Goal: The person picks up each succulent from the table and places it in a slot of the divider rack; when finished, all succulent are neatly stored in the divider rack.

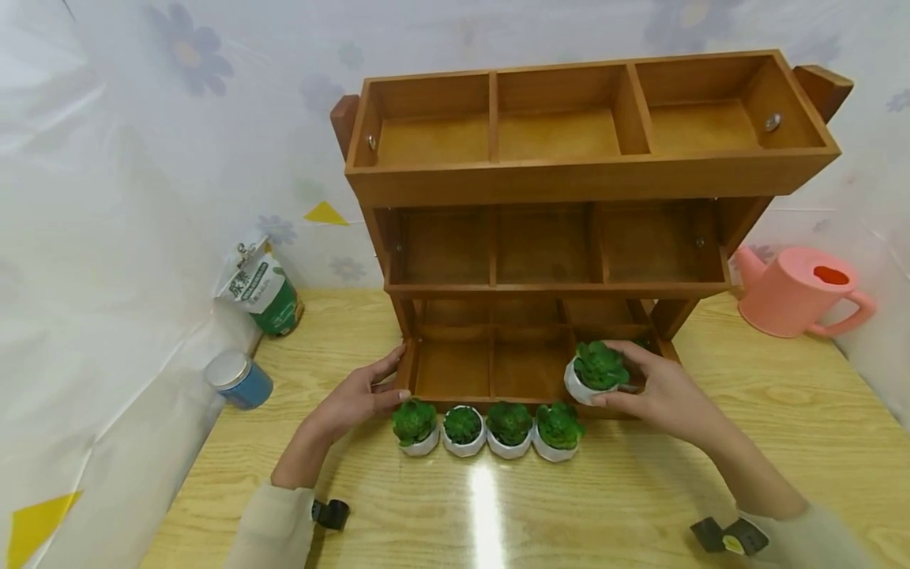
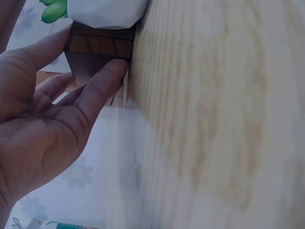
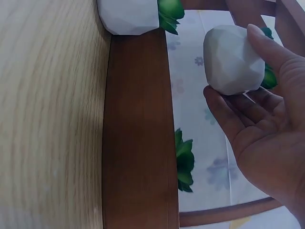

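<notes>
My right hand (image 1: 657, 391) holds a potted succulent (image 1: 597, 368) by its white faceted pot, above the front board of the wooden shelf's bottom tier, toward the right. The right wrist view shows the thumb and fingers around this pot (image 3: 233, 59). My left hand (image 1: 359, 399) grips the bottom tier's front left corner (image 2: 97, 45), thumb and fingers on different sides of the wood. Several potted succulents (image 1: 508, 427) stand in a row on the table before the wooden shelf (image 1: 590, 186). Behind the front board, green leaves (image 3: 185, 162) show in the right compartment, their pot hidden.
The three-tier shelf has divided compartments, and its upper tiers overhang the bottom one. At the right stands a pink watering can (image 1: 796, 292). A green and white pouch (image 1: 266, 292) and a blue jar (image 1: 242, 381) are at the left, beside the curtain (image 1: 128, 237).
</notes>
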Tool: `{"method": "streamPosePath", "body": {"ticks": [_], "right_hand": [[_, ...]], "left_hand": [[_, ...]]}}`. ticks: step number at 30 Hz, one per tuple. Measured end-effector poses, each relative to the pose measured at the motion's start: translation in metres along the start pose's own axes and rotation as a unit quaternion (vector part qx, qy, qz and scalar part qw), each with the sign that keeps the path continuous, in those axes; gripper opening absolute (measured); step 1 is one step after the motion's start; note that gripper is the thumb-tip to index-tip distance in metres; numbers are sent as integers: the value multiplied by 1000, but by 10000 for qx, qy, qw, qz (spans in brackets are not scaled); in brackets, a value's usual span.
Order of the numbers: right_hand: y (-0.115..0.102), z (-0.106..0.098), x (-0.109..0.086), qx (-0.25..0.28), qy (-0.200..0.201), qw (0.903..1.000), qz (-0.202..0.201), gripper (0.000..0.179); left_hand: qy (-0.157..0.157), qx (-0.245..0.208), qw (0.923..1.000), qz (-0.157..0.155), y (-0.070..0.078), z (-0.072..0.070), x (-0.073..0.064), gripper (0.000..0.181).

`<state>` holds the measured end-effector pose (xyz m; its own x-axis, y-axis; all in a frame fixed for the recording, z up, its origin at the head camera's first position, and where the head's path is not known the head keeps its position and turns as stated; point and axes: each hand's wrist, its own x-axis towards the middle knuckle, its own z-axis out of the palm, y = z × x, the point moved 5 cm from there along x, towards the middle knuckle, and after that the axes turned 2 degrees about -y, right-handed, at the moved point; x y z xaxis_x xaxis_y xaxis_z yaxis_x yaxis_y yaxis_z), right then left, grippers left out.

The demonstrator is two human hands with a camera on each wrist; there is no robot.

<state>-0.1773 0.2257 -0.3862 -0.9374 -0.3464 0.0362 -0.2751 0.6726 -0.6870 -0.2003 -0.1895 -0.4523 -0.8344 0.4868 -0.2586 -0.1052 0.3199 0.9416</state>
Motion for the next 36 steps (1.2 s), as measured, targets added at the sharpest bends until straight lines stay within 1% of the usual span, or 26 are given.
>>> {"method": "streamPosePath", "body": {"ticks": [6,9,17,22,28,32,36], "right_hand": [[-5,5,16,-21,-39,10000,-36,73],[-6,9,25,-54,-111,9999,-120,73],[-6,24,46,-126,-267,9995,-56,80],[-6,32,56,-137,-333,9993,-112,83],[-6,44,67,-176,-477,9987,-70,85],[-8,53,74,-243,-565,9978,-231,81],[-9,58,78,-409,-631,9968,-278,78]], "left_hand": [[-19,-48,10000,-20,1,0,1,80],[-14,-64,10000,-28,2,-1,1,80],[-17,5,10000,-15,2,0,0,80],[-8,-7,10000,-7,2,0,0,80],[-14,-51,10000,-9,1,0,0,80],[27,-40,10000,-34,0,0,0,80],[36,-45,10000,-30,1,1,1,79]]}}
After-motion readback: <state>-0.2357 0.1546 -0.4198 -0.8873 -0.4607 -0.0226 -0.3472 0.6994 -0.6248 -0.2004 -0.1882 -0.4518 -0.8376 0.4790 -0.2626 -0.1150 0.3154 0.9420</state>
